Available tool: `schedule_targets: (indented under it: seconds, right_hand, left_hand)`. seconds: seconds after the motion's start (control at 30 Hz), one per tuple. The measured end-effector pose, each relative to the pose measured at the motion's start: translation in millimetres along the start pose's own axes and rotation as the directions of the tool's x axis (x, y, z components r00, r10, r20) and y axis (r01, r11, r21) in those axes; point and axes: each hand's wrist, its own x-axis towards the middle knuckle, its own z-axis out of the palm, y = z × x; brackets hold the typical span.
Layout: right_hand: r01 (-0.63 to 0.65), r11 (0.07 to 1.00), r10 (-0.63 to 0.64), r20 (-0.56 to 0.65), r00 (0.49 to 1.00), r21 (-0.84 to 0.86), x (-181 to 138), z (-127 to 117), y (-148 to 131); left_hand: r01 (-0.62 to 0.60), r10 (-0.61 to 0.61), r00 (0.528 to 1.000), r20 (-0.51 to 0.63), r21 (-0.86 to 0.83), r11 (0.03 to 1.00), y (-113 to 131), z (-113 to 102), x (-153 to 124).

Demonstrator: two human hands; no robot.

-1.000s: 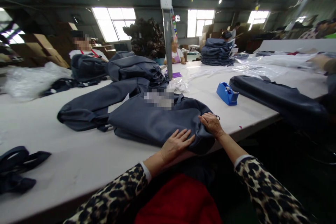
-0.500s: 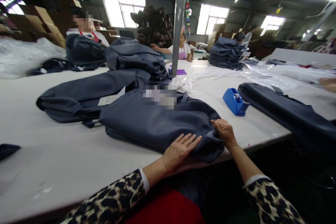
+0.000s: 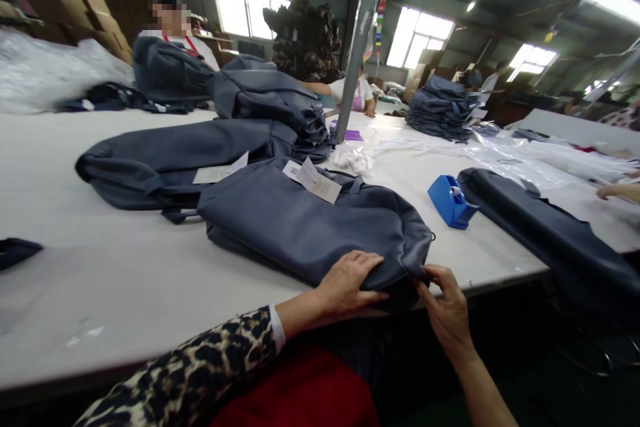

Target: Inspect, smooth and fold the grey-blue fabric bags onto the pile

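Observation:
A dark blue backpack [image 3: 285, 220] lies flat at the table's near edge, with white paper tags [image 3: 317, 183] on its upper side. My left hand [image 3: 347, 283] grips its near edge, fingers on top and the thumb lower down the side. At the right end, my right hand [image 3: 447, 307] pinches the bag's lower corner between thumb and fingers. Part of that corner is in shadow. Behind it to the left rests a second dark blue backpack [image 3: 165, 157], also tagged.
A blue tape dispenser [image 3: 453, 203] stands right of the bag, near another dark blue bag [image 3: 530, 220] hanging over the edge. A metal post [image 3: 353, 57] rises behind. More bags [image 3: 270, 97] are piled at the back. Co-workers are across the white table [image 3: 125, 300].
My right hand has moved down from the bag's end to its lower corner. My left hand's fingers, flat before, now curl around the near edge. The view has shifted slightly.

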Motion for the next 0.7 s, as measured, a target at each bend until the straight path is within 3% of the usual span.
schedule_targets:
  seconds: [0.13, 0.23, 0.3, 0.4, 0.47, 0.53, 0.6, 0.7]
  right_hand:
    - [0.076, 0.996, -0.076, 0.003, 0.997, -0.038, -7.8, 6.6, -20.0]
    - [0.076, 0.997, -0.076, 0.05, 0.996, -0.004, -23.8, 2.8, -39.5]
    - [0.009, 0.997, -0.018, 0.12, 0.993, 0.079, -38.6, -3.3, -51.7]
    - [-0.241, 0.935, 0.162, 0.29, 0.943, 0.26, -56.2, -13.4, -61.5]
    - [-0.401, 0.85, 0.331, 0.245, 0.911, 0.343, -60.7, -17.2, -59.8]
    - [-0.468, 0.796, 0.48, 0.072, 0.874, 0.385, -59.1, -16.8, -53.4]
    - [-0.482, 0.79, 0.524, -0.01, 0.852, 0.379, -54.2, -13.1, -47.0]
    - [-0.469, 0.797, 0.493, 0.039, 0.869, 0.38, -48.2, -6.6, -45.9]
  left_hand:
    - [-0.036, 0.036, 0.999, -0.041, 0.007, 0.999, 8.9, 6.8, -1.9]
    - [-0.121, 0.121, 0.993, -0.01, 0.0, 0.993, 6.3, 6.5, -24.1]
    - [-0.152, 0.152, 0.988, 0.036, -0.011, 0.988, 2.6, 0.4, -45.1]
    - [-0.171, 0.177, 0.979, 0.103, -0.062, 0.983, -2.4, -15.9, -75.9]
    - [-0.184, 0.197, 0.97, 0.144, -0.1, 0.978, -4.3, -28.2, -92.7]
    - [-0.197, 0.217, 0.959, 0.184, -0.118, 0.973, -4.6, -38.5, -106.1]
    - [-0.203, 0.224, 0.953, 0.203, -0.12, 0.972, -3.6, -46.2, -116.9]
    - [-0.196, 0.215, 0.955, 0.205, -0.111, 0.974, -2.2, -55.5, -132.4]
